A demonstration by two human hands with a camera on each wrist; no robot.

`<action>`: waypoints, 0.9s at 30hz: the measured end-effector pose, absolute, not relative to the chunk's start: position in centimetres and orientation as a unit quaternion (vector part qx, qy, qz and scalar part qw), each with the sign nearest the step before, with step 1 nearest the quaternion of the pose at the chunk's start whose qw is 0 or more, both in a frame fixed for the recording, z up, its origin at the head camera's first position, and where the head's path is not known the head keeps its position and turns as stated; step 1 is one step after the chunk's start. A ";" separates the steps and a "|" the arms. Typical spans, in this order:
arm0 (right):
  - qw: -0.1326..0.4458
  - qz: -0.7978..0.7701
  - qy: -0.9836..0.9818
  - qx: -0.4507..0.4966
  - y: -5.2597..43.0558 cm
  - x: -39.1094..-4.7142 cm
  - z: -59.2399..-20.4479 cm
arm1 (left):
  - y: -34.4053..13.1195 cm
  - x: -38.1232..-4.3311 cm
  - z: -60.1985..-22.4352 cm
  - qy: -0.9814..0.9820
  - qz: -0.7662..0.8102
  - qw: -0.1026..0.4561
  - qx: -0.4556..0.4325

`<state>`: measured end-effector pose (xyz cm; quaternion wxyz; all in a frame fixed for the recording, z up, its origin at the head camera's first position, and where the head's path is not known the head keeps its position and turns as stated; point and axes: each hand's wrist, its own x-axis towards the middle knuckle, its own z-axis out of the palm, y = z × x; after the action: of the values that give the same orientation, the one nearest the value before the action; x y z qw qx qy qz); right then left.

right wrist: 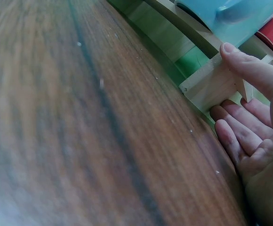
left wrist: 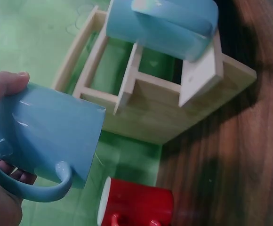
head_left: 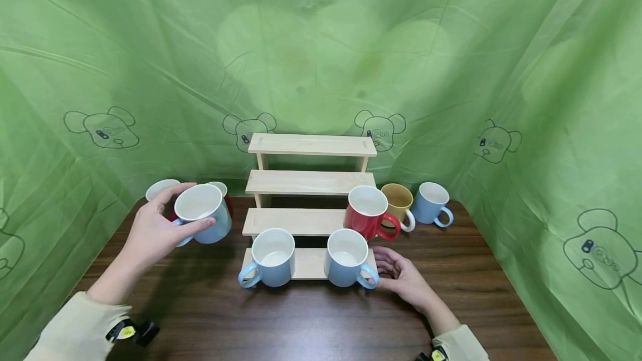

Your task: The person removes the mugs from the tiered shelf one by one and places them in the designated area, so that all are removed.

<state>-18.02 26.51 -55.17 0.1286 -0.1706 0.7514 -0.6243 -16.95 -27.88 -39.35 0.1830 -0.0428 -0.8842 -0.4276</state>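
My left hand (head_left: 159, 230) grips a light blue mug (head_left: 203, 216) in the air left of a stepped wooden shelf (head_left: 295, 220). Thumb and fingers clasp the mug's body; its handle sits on the palm side, as the left wrist view shows. My right hand (head_left: 403, 277) is at the right end of the shelf's lowest step, its fingers loosely bent against the side panel (right wrist: 212, 87) and thumb by the step's edge. Two more blue mugs, a left one (head_left: 273, 258) and a right one (head_left: 347, 258), stand upright on that step. Above, a red mug (head_left: 366, 213) is on the second step's right end.
Behind the shelf's right side stand a yellow mug (head_left: 398, 199) with a white handle and another blue mug (head_left: 430, 203). Partly hidden behind my left hand are a white-rimmed mug (head_left: 163, 187) and a red one (left wrist: 139, 202). Green printed cloth (head_left: 321, 71) encloses the brown table (head_left: 301, 322).
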 end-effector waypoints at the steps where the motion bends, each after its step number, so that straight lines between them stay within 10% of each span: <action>1: 0.130 -0.626 0.750 -0.172 26.5 -18.0 -55.2 | -28.1 -16.9 -39.6 -0.886 -0.424 0.184 -0.039; 27: 0.135 -0.633 0.742 -0.175 26.6 -18.0 -55.0 | -32.5 -16.2 -45.3 -0.897 -0.399 0.187 -0.028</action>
<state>-17.98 26.63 -55.00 0.1352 -0.1753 0.7422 -0.6326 -16.20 -32.51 -45.29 0.1871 -0.0283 -0.8972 -0.3990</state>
